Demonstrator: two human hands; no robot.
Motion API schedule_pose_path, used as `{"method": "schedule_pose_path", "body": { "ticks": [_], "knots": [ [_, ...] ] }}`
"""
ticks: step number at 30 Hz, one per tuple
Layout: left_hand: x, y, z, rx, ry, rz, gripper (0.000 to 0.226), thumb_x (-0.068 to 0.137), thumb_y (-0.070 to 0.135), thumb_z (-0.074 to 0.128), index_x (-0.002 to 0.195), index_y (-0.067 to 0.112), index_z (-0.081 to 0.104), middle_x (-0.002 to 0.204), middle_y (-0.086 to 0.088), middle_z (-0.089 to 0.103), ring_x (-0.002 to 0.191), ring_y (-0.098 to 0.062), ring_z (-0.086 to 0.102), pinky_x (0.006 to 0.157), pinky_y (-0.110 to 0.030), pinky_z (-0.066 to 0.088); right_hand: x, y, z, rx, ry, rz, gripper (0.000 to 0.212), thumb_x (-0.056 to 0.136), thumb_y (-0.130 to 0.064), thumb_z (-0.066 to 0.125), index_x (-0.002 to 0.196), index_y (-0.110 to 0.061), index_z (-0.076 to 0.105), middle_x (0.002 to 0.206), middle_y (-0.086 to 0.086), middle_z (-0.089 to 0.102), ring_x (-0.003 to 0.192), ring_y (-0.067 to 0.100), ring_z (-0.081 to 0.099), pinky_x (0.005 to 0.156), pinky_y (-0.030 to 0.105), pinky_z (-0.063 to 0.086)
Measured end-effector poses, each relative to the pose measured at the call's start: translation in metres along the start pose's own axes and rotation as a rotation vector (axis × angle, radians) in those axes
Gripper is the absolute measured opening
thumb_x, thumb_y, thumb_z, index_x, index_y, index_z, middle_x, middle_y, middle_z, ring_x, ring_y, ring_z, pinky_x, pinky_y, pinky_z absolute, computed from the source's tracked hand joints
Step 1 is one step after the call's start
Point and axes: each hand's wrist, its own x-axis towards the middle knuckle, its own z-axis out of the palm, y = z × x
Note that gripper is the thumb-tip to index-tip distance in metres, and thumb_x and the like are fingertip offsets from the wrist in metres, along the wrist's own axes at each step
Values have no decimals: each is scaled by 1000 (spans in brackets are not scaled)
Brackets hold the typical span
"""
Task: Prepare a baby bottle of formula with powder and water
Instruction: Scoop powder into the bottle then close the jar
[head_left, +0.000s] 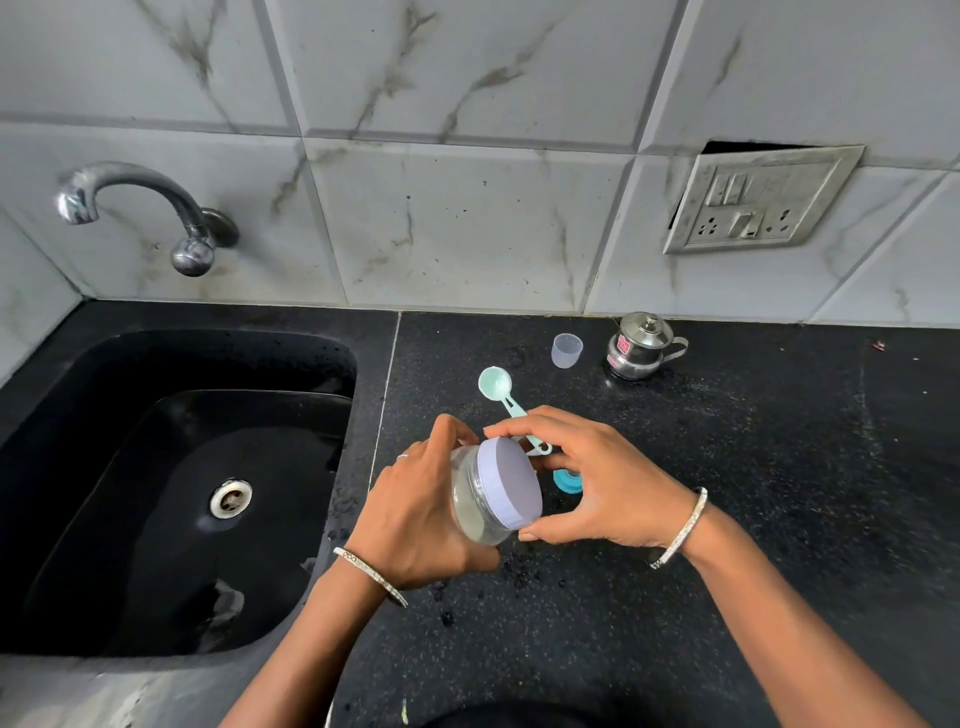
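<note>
A clear plastic jar with a pale lilac lid is tilted on its side above the black counter. My left hand grips the jar's body from the left. My right hand holds the lid's rim with thumb below and fingers above. A mint-green measuring spoon lies on the counter just behind my hands, its handle partly hidden by my right fingers. A blue round piece shows under my right hand. A small clear cup stands further back.
A small steel lidded pot stands near the tiled wall. A black sink with a chrome tap fills the left. A wall socket is at the upper right. Water drops lie on the counter near my left wrist.
</note>
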Motion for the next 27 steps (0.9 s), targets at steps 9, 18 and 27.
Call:
{"method": "schedule_pose_path", "body": {
  "ticks": [9, 18, 27],
  "knots": [
    [3, 8, -2, -176, -21, -28, 81, 40, 30, 85, 106, 23, 37, 75, 12, 56, 57, -6, 48, 50, -20, 36, 3, -6, -12, -118, -71, -67, 80, 69, -3, 83, 140, -26, 53, 133, -13, 53, 131, 13, 52, 105, 41, 48],
    [7, 5, -11, -302, -81, -70, 82, 39, 25, 91, 105, 25, 41, 81, 8, 64, 60, -4, 55, 52, -22, 46, 7, -12, -23, -130, -54, -139, 80, 68, 3, 81, 139, -24, 56, 137, -9, 55, 135, 13, 50, 109, 35, 44],
    [4, 15, -8, -218, -33, -61, 80, 41, 32, 89, 105, 24, 40, 86, 11, 64, 68, -17, 62, 56, -37, 50, 10, -13, -25, -174, -48, -41, 81, 58, -31, 99, 131, -23, 64, 122, -14, 64, 111, 8, 63, 86, 30, 60]
  ]
}}
